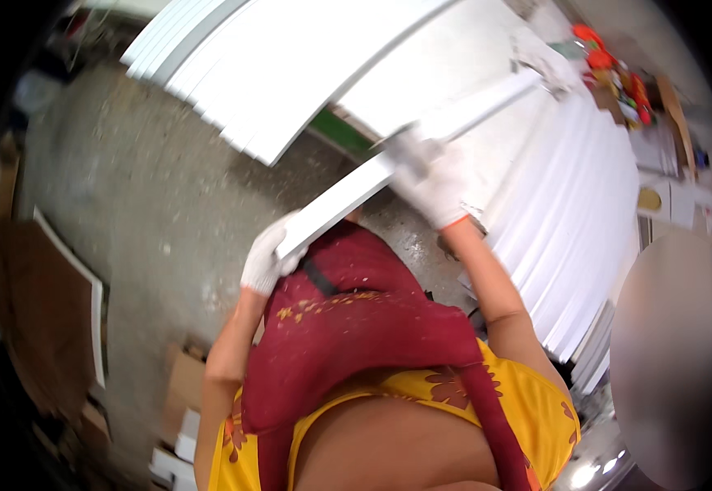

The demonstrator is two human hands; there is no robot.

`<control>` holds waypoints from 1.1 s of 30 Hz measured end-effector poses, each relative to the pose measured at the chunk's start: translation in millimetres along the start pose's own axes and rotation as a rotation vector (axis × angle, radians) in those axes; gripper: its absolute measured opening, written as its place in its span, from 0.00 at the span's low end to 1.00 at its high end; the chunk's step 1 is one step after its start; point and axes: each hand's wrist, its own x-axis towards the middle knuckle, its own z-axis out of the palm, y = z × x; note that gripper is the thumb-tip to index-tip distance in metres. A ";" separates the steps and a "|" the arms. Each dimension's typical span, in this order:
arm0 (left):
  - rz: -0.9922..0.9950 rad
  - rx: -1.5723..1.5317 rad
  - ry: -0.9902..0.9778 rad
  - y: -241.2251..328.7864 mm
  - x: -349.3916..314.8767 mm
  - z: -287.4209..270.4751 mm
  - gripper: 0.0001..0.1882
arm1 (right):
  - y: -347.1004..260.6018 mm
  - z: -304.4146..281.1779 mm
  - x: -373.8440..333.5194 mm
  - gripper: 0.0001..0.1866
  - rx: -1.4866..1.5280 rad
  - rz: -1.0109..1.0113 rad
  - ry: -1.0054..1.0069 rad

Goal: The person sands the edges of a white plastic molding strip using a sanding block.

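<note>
A long white profile strip [340, 200] runs slantwise from in front of my waist to the white work surface at the far right. My left hand [266, 255], in a white knitted glove, is closed around its near end. Partway along the strip is my right hand [436, 182], in a white glove with an orange cuff. It is closed on a small grey object [405, 150] pressed against the strip. Motion smears that object, so its kind cannot be made out.
White strips [233, 69] lie stacked at the far left of the white table [421, 69], and more long white strips [565, 221] lie at the right. Orange and red items [610, 69] sit at the far right. Brown sheet material [41, 311] and cardboard boxes [184, 389] stand on the left. Another person [679, 360] is at the right.
</note>
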 end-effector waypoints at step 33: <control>-0.381 -0.387 0.527 -3.3 -51.4 -48.4 0.18 | 349.4 -24.6 105.5 0.40 -0.107 0.637 0.067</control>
